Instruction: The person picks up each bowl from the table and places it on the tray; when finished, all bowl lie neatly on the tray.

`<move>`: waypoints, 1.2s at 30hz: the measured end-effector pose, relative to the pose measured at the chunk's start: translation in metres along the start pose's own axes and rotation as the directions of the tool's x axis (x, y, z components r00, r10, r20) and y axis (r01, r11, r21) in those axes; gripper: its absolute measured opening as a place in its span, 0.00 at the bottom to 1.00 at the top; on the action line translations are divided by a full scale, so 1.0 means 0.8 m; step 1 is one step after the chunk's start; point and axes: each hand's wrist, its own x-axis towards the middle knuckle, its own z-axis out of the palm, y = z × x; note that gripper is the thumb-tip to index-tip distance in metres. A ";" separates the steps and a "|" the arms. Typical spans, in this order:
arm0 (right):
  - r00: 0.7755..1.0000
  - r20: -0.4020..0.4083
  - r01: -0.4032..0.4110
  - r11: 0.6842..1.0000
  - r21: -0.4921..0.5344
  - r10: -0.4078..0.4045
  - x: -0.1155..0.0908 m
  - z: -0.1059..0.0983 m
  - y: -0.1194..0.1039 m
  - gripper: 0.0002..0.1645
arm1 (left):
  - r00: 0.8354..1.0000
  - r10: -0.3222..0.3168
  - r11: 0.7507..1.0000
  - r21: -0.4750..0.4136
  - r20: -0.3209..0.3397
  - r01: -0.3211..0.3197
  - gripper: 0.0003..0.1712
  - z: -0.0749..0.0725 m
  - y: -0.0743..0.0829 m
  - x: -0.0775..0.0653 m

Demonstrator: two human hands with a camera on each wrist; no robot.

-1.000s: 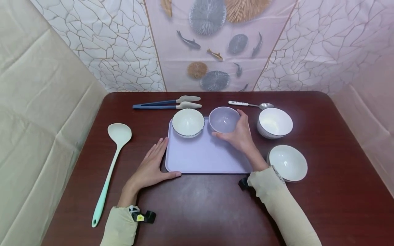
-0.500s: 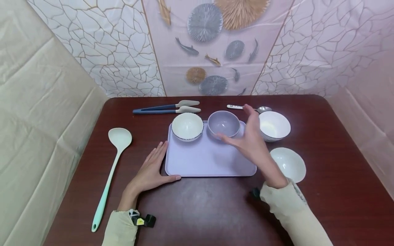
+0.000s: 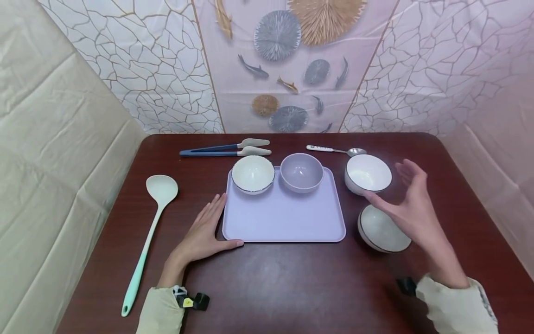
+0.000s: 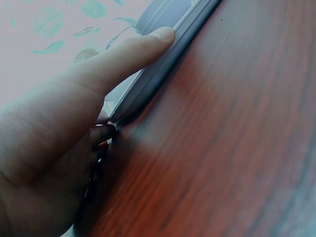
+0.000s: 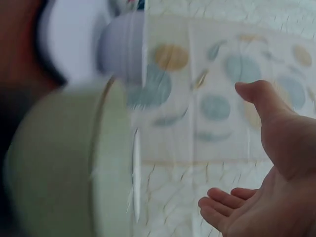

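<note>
A lilac tray (image 3: pixel 283 218) lies mid-table, carrying a white bowl (image 3: pixel 253 174) and a lilac bowl (image 3: pixel 301 172) side by side along its far edge. My left hand (image 3: pixel 204 232) rests at the tray's near-left corner, fingers straight along its side and thumb at the front edge; the left wrist view shows the thumb (image 4: pixel 138 52) on the rim. My right hand (image 3: pixel 417 208) hovers with thumb and fingers spread, holding nothing. It is beside another white bowl (image 3: pixel 368 173) and above a nearer white bowl (image 3: pixel 381 229), which it partly covers in the head view.
Blue tongs (image 3: pixel 225 148) lie behind the tray. A spoon (image 3: pixel 335 150) with a white handle lies behind the right-hand bowls. On the left is a ladle (image 3: pixel 150 236) with a mint handle. Patterned cloth (image 3: pixel 288 69) hangs beyond the table's far edge.
My right hand has let go of the lilac bowl, leaving it on the tray, and has moved right to the two white bowls. My left hand has stayed at the tray.
</note>
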 end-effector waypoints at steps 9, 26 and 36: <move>0.995 0.086 -0.059 0.998 0.034 0.055 -0.032 -0.024 0.048 0.58 | 1.000 -0.017 1.000 -0.002 -0.006 0.017 0.72 0.000 -0.001 -0.005; 0.981 0.156 0.095 0.989 0.112 -0.112 -0.070 -0.003 0.089 0.67 | 1.000 -0.014 1.000 0.004 0.005 0.014 0.73 0.001 -0.004 -0.002; 0.981 0.191 0.047 0.998 -0.037 -0.039 -0.077 -0.001 0.093 0.76 | 1.000 -0.019 1.000 0.006 0.000 0.019 0.73 0.002 -0.004 0.000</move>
